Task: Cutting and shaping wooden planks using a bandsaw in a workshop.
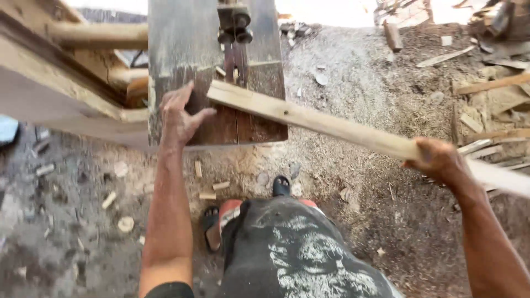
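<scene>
Dark printed shirt [298, 259] nearest; right hand [439, 160] closed around uncut wooden plank [309, 118], left hand [178, 118] flat, fingers spread, steadying its end at bandsaw blade [236, 63]; cut not begun, apparently.

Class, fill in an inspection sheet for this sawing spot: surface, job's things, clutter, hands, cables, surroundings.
Surface: dark saw table, dusty and worn.
Job's things: long plank lying across the table by the blade guide.
Clutter: offcuts and sawdust on the ground.
Hands: left hand flat on the table by the plank's end; right hand gripping the plank.
Cables: nothing seen.
Surroundings: timber beams at left, scrap pile at right.
</scene>
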